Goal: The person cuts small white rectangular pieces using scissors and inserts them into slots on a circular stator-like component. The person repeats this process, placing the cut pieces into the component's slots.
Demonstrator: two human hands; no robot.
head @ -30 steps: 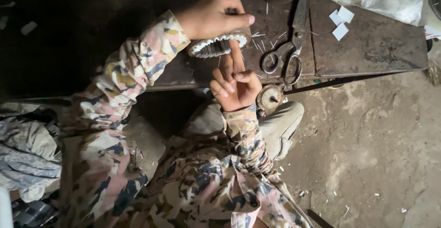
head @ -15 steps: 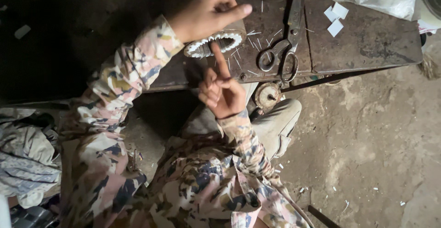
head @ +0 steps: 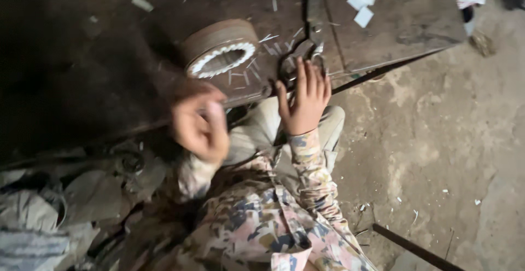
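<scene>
Right hand (head: 302, 99) spreads open, fingertips on the scissors (head: 298, 58) at the counter (head: 399, 30) edge. Left hand (head: 199, 123), blurred, curls loosely, apparently empty. Stiff steel, probably heavy: grip the loops.

Rust-brown ring (head: 220, 40) edged with white zigzag (tooth-like), camouflage-patterned sleeve (head: 314, 181), dark board (head: 104, 58), white scraps (head: 361, 6).
</scene>
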